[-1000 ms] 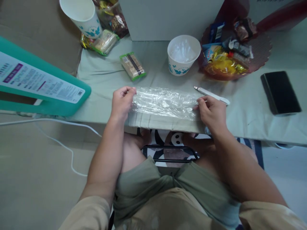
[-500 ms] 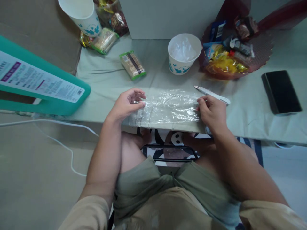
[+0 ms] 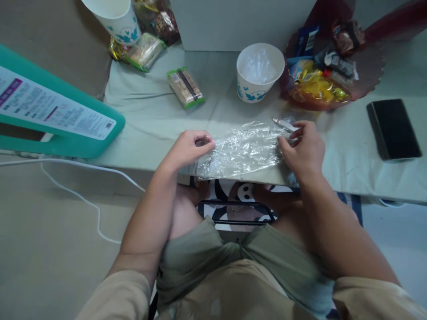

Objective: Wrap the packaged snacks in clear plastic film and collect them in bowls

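Note:
A crinkled clear plastic bag lies stretched along the front edge of the cloth-covered table. My left hand pinches its left end between thumb and fingers. At the opposite end is my right hand, its thumb against the plastic and its bent fingers spread apart from the thumb. Partly hidden behind those fingers is a slim white tool with a metal tip, which looks like a cutter. Behind the bag stands a paper cup with clear plastic inside. A wrapped biscuit pack lies to the cup's left.
A red scalloped bowl of wrapped snacks is at back right, with a black box-like object nearer the right side. On the left are a green jug, another paper cup and more snacks. A white cable hangs below the edge.
The bag and my left hand have shifted slightly right. My right hand's fingers have spread from their pinch and reached forward, now covering part of the white tool.

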The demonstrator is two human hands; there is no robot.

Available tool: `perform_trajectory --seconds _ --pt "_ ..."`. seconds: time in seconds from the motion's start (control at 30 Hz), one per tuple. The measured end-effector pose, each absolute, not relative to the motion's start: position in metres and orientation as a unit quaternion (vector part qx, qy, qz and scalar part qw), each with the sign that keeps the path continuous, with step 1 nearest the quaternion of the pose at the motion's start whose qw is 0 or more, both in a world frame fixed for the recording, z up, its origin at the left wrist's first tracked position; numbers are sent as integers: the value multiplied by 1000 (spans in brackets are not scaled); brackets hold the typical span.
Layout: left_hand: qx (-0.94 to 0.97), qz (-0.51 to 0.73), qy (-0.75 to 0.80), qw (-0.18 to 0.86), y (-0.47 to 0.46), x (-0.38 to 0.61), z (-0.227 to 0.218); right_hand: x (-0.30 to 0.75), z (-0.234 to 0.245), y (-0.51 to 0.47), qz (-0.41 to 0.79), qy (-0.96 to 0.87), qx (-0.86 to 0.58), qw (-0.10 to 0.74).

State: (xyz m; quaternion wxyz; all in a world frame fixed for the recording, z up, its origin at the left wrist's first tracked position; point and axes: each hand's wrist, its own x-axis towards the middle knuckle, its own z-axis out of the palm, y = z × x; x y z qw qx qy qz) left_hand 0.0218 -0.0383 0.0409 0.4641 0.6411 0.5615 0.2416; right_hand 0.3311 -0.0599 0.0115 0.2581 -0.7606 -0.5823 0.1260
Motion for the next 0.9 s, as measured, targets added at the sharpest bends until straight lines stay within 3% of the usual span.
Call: perform_trajectory --seconds 0.2,0.43,0.7,0.9 --pt "491 390 573 528 -36 20 40 329 11 -60 124 -601 -761 210" --pt "358 474 568 570 -29 10 37 327 11 -60 129 -601 -766 189" --pt "406 286 611 617 -38 5 46 330 4 -61 106 -613 -757 200" --pt "437 340 568 609 -34 8 44 328 25 -68 42 -645 -718 257"
